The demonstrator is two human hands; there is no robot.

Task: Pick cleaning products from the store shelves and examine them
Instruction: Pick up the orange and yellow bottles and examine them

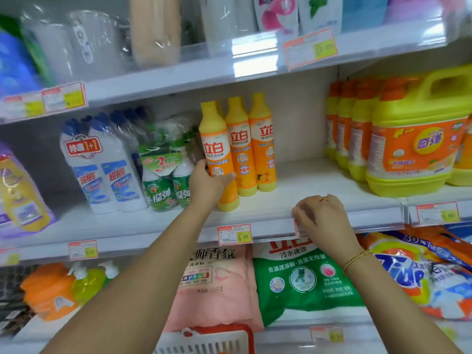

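Observation:
A yellow and orange dish soap bottle (pixel 215 139) stands at the front of the middle shelf (pixel 268 200). My left hand (pixel 207 183) is wrapped around its lower half, thumb on the left side, fingers across the label. Two matching bottles (pixel 251 146) stand just behind and to its right. My right hand (pixel 320 215) rests on the front edge of the same shelf, fingers curled over a price tag strip, holding no product. It wears a ring and a gold bracelet.
White toilet cleaner twin pack (pixel 102 164) and green bundled bottles (pixel 166 175) stand left of the soap. Large yellow detergent jugs (pixel 416 139) fill the right. Detergent bags (pixel 304 277) lie on the shelf below. A red basket rim (pixel 219 330) shows at the bottom.

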